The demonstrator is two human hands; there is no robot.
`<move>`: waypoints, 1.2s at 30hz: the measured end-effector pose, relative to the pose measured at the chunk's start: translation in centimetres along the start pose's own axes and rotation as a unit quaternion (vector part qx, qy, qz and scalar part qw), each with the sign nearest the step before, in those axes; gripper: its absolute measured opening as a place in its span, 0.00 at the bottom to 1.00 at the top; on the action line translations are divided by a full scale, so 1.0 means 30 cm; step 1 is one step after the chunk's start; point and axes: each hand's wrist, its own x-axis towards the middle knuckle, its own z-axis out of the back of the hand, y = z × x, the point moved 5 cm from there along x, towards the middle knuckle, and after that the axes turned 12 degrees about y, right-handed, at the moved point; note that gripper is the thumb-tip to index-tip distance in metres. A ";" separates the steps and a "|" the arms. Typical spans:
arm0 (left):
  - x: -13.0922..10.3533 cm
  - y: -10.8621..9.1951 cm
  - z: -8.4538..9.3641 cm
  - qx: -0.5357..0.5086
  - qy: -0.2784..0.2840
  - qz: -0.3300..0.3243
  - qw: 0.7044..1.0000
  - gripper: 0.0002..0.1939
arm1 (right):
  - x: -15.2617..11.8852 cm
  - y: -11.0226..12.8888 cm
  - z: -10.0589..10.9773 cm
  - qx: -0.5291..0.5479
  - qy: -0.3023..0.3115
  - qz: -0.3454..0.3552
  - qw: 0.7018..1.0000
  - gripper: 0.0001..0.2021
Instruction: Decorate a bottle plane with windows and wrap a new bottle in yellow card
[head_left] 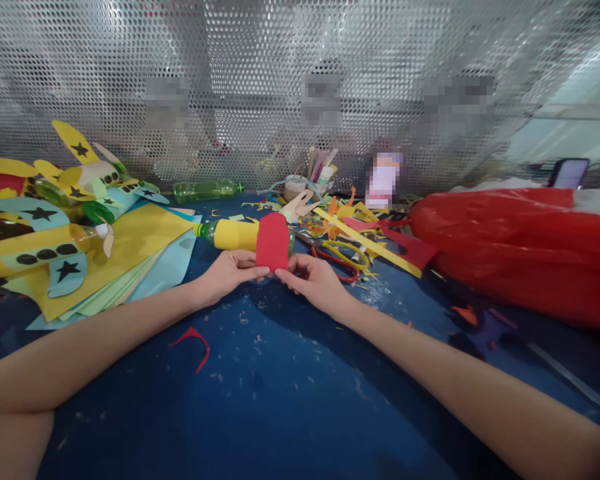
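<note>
Between both hands, a red paper piece (273, 243) with a rounded top is held upright by its lower edge. My left hand (234, 272) pinches its lower left corner, thumb toward me. On the other side, my right hand (314, 279) grips the lower right corner the same way. Right behind the paper lies a green bottle wrapped in yellow paper (235, 235), its green cap pointing left; the red paper hides part of it. Scissors with red and yellow handles (347, 257) rest just beyond my right hand. A curved red paper scrap (197, 340) lies nearer me.
Bottle planes with paper wings (45, 250) and a stack of coloured paper (130, 267) fill the left side. A green bottle (207, 191) lies at the back. Paper scraps (350, 213) spread behind the scissors. A red plastic bag (510, 247) bulges at right, before a perforated metal screen (260, 80).
</note>
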 end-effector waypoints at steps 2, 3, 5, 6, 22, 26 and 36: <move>0.000 -0.002 0.000 -0.003 -0.002 0.004 1.000 0.12 | -0.001 0.002 -0.001 0.001 0.000 0.001 1.000 0.17; 0.000 -0.004 -0.001 -0.004 -0.003 0.004 1.000 0.12 | -0.002 0.003 -0.001 0.002 0.001 0.000 1.000 0.17; 0.001 -0.008 -0.004 -0.009 0.001 0.001 1.000 0.12 | -0.004 0.005 -0.003 0.004 0.004 -0.006 1.000 0.17; 0.001 -0.010 -0.006 -0.012 0.005 -0.003 1.000 0.11 | -0.006 0.006 -0.005 0.006 0.007 -0.009 1.000 0.17; 0.003 -0.005 -0.011 -0.002 0.018 -0.001 1.000 0.13 | 0.002 0.012 -0.004 -0.050 0.006 0.038 0.998 0.13; 0.005 -0.007 -0.014 -0.009 0.021 -0.002 1.000 0.13 | 0.001 0.010 -0.007 -0.049 0.014 0.037 0.998 0.14; 0.006 -0.004 -0.017 0.007 0.025 0.014 1.000 0.12 | -0.001 0.011 0.002 -0.072 -0.022 0.029 0.997 0.13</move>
